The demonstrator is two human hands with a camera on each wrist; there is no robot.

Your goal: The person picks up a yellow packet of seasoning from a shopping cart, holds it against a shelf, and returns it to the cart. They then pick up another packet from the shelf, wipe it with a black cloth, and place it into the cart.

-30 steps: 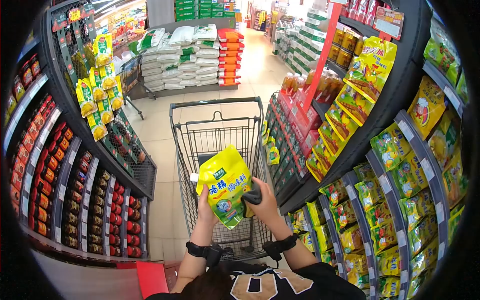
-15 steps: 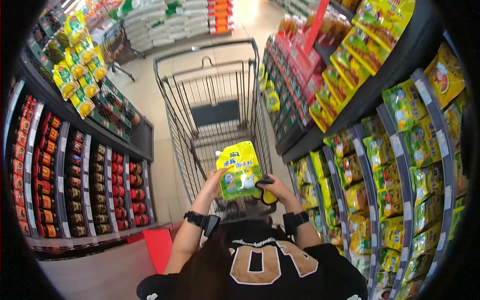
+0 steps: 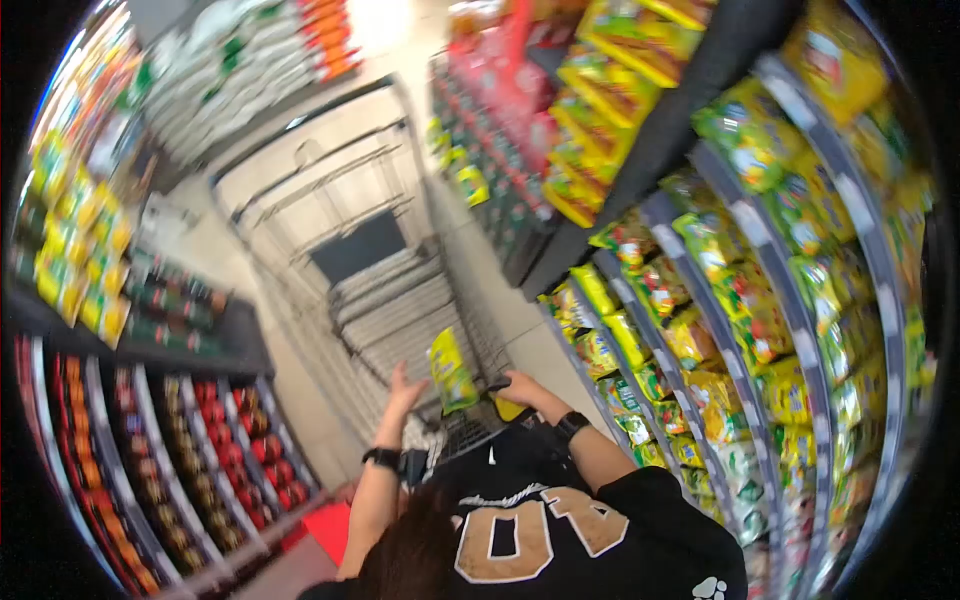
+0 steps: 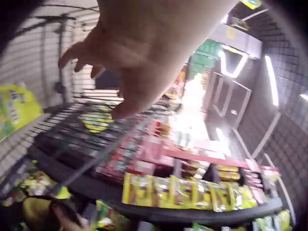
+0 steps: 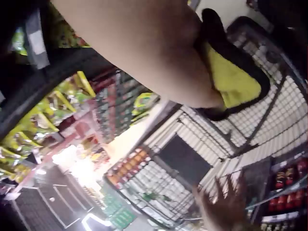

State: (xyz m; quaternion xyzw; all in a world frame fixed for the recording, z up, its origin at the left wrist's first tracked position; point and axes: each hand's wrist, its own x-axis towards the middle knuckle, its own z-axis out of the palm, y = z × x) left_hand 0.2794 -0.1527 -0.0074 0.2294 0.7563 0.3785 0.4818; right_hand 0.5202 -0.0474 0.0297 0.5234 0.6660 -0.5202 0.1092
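A yellow-green seasoning pouch (image 3: 453,372) stands tilted and blurred over the near part of the shopping cart (image 3: 440,262); it also shows at the left edge of the left wrist view as a yellow pouch (image 4: 18,111). My left hand (image 3: 402,392) is just left of it, fingers spread and nothing in them. In my right hand (image 3: 530,390) I grip a black-edged yellow item (image 3: 508,408), right of the pouch. Its broad yellow face (image 5: 233,79) fills much of the right wrist view, where my forearm hides most of the fingers.
Shelves of yellow-green seasoning bags (image 3: 765,400) curve along the right. Jars with red lids (image 3: 265,450) line the left shelves. Hanging yellow packets (image 3: 85,250) flank the cart on the left, and stacked white sacks (image 3: 230,80) stand beyond it.
My left hand has let go of the pouch and spread its fingers. The pouch has turned edge-on and lower over the cart. The black-edged yellow item stays in my right hand; the view has swung right.
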